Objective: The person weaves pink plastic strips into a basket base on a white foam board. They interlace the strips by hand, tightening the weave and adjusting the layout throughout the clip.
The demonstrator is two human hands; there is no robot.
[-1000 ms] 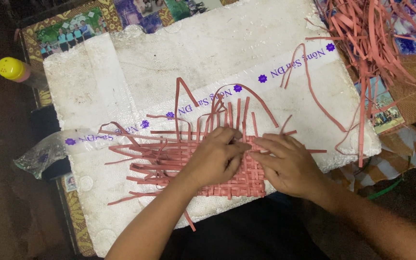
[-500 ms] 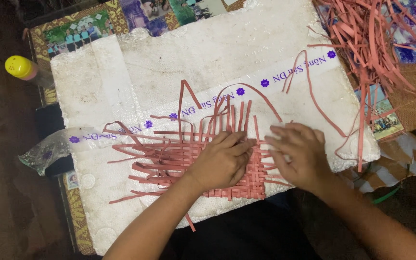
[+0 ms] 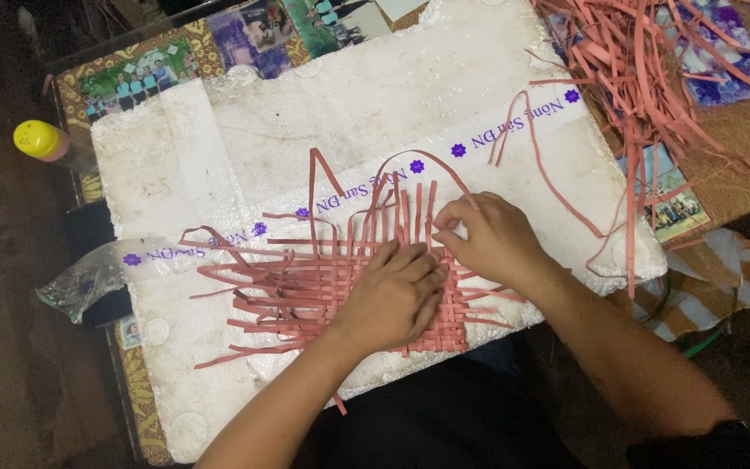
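Pressing flat, the left hand (image 3: 392, 300) pins a floppy pink woven strip mat (image 3: 340, 291) on the white foam board (image 3: 349, 104) while the right hand (image 3: 492, 239) pinches one thin upright strip (image 3: 434, 208) near its base, probably flimsy.

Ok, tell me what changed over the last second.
The right hand moved up from the woven mat's right edge to its top, fingers now pinching an upright pink strip. The left hand stayed flat on the mat; the foam board and the loose strip pile are unchanged.

White tape band (image 3: 514, 130) (purple print) across foam board (image 3: 323, 104)
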